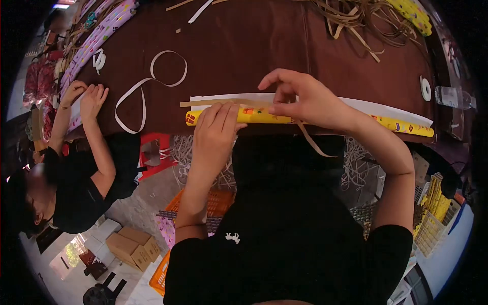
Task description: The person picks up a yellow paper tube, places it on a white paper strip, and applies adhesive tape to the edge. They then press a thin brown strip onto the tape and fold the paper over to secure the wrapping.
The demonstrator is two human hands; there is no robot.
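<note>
A yellow patterned paper roll [401,125] lies along the table's near edge, its white sheet edge [351,102] showing behind it. My left hand [216,129] is closed over the roll's left part, fingers on top and thumb at the near side. A tan flat strip [195,104] runs along the white edge into the space between my hands. Another tan length [312,141] hangs off the near side below my right hand. Over the middle of the roll is my right hand [305,99], index finger raised apart from the thumb, which rests on the roll near the strip.
A looped white strip [144,94] lies on the brown-covered table [244,56]. White tape coils [426,89], tangled tan strips [351,18] and purple patterned rolls [104,38] are around it. At left a co-worker's hands [91,99] work on another roll. An orange crate [218,199] stands below.
</note>
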